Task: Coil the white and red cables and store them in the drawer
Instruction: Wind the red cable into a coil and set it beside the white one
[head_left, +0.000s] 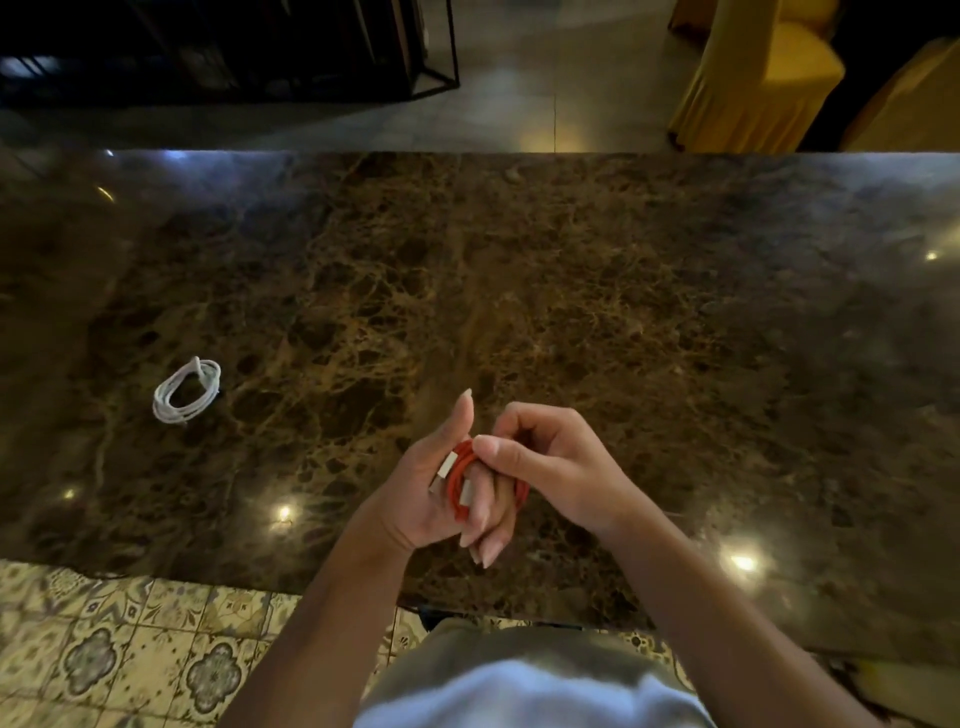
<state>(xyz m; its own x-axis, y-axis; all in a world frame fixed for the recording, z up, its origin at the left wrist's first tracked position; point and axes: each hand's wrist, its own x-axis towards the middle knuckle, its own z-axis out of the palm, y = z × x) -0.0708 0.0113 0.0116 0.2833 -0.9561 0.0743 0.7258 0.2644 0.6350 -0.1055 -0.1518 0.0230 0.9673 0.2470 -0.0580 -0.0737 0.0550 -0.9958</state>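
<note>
Your left hand (441, 488) has the red cable (460, 480) wound in loops round its fingers, thumb sticking up; your right hand (550, 462) pinches the loops from the right side. The white cable (186, 391) lies coiled on the brown stone table (675, 312), far off to the left; both hands are near the table's near edge.

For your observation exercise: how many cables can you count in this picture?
2. The white cable lies coiled on the marble counter, left. The red cable is wound around the left hand.
</note>
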